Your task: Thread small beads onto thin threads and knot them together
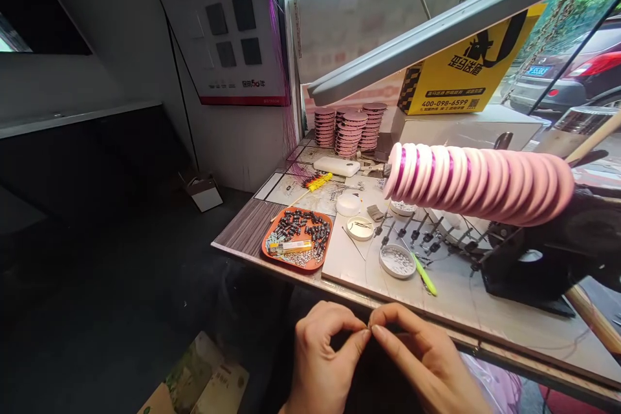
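My left hand (326, 352) and my right hand (420, 356) meet fingertip to fingertip in front of the table edge. Thumb and forefinger are pinched together on each, and whatever lies between them is too small to make out. Beyond them on a pale board (354, 272) stands a round white dish (398, 261) of small whitish pieces. Beside that dish lies a bright green slim tool (425, 275). To the left, an orange tray (266, 249) holds many black parts, small silvery pieces and a yellow-labelled clear packet (291, 246).
A horizontal row of pink spools (478, 178) sits on a black machine (528, 265) at right. Several weighted threads hang below it. Pink discs (350, 132) are stacked at the back, near a yellow box (466, 71). A grey lamp (436, 29) slants overhead. Cardboard (220, 385) lies lower left.
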`<state>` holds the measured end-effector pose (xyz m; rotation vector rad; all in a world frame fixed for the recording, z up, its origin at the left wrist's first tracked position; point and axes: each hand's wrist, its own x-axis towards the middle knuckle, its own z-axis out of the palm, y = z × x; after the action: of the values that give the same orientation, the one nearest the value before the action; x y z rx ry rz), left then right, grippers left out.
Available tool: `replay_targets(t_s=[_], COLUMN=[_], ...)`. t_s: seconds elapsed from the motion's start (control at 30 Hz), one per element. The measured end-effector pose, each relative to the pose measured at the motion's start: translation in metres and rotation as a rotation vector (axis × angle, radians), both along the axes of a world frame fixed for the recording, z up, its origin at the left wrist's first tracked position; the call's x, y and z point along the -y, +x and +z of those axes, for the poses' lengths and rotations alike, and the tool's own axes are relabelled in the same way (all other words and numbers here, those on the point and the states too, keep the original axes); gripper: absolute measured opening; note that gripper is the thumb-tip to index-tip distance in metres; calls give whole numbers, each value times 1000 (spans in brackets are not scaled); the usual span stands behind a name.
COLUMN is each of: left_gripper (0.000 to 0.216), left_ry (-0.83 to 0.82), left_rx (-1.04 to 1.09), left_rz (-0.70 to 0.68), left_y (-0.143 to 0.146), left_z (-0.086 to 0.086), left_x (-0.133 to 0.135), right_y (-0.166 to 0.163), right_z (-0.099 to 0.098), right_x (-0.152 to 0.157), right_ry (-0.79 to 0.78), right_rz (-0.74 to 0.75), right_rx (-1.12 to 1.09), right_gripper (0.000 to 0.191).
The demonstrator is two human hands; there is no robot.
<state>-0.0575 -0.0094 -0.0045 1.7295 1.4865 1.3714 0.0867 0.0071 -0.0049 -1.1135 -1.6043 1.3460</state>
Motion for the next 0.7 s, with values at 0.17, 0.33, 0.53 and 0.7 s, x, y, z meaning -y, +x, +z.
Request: replay_targets(t_s=[0.17, 0.33, 0.53, 0.7], left_gripper=[13, 13, 12, 12], left_ry=[24, 12, -32, -29], left_rx=[-35, -45, -21, -41], left_rz=[-4, 1, -18, -17], left_y=[-1, -1, -1, -1], left_z=[2, 2, 5, 5], left_x=[-1, 0, 0, -1], right_y=[-4, -6, -2, -5], right_z=[4, 8, 10, 12], right_x=[2, 4, 0, 2], right_ry=[-6, -72, -66, -82], right_rz=[-34, -54, 31, -8], right_rx=[6, -30, -20, -25], right_gripper=[27, 26, 25, 24])
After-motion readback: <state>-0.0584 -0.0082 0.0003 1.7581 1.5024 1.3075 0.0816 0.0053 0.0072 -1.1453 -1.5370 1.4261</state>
